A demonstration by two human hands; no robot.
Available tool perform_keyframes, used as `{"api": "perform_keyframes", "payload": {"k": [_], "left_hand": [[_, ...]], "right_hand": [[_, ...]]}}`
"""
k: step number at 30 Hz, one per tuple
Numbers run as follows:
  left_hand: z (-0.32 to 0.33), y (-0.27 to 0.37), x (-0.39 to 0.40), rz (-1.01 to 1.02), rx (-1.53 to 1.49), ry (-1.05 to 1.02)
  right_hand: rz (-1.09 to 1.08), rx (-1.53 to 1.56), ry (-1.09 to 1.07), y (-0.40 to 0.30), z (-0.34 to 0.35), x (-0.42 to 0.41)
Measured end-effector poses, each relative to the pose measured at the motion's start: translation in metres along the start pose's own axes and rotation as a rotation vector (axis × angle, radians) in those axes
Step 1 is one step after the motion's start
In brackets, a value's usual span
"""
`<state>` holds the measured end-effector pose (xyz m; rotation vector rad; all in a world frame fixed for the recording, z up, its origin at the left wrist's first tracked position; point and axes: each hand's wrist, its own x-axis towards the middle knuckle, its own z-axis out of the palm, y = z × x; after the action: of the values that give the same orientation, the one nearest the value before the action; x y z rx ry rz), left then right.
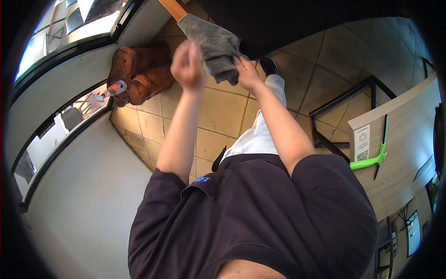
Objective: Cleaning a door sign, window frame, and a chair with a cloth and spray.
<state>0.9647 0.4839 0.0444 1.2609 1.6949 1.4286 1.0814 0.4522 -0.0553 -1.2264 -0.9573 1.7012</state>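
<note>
A grey cloth (217, 42) hangs in bunched folds in front of me. My right hand (248, 74) grips its lower right edge, thumb on top. Close to the cloth's left side is my left hand (189, 66), raised and blurred, with its fingers curled. Whether the left fingers pinch any of the fabric is unclear. An orange-brown wooden bar (173, 8) meets the upper left end of the cloth, which hides where the bar goes from there.
On the left, a spray bottle (117, 88) rests on a carved brown wooden piece (139, 71), beside black-framed windows (66, 52). A green-handled squeegee (369, 162) lies on a wooden table (400, 139) to the right. A large dark shape (278, 24) fills the top.
</note>
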Motion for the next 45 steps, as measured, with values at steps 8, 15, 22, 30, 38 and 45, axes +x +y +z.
{"api": "perform_keyframes", "payload": {"k": [8,15,22,30,38,45], "left_hand": [[0.056,-0.003,0.104,-0.663,0.652,0.072],[0.045,0.002,0.103,-0.678,0.720,0.244],[0.047,-0.006,0.108,-0.657,0.792,0.192],[0.050,-0.018,0.108,-0.637,0.796,0.205],[0.046,-0.032,0.098,-0.024,0.887,0.359],[0.086,-0.003,0.008,0.493,0.529,-0.274]], "right_hand": [[0.296,0.061,0.064,0.110,-0.029,0.063],[0.566,0.813,0.117,0.094,0.001,0.047],[-0.008,0.290,0.332,-0.012,0.043,-0.009],[-0.403,0.226,0.462,-0.021,0.043,0.006],[-0.803,-0.120,0.432,-0.001,0.035,0.014],[0.179,0.439,0.184,0.094,-0.008,0.029]]}}
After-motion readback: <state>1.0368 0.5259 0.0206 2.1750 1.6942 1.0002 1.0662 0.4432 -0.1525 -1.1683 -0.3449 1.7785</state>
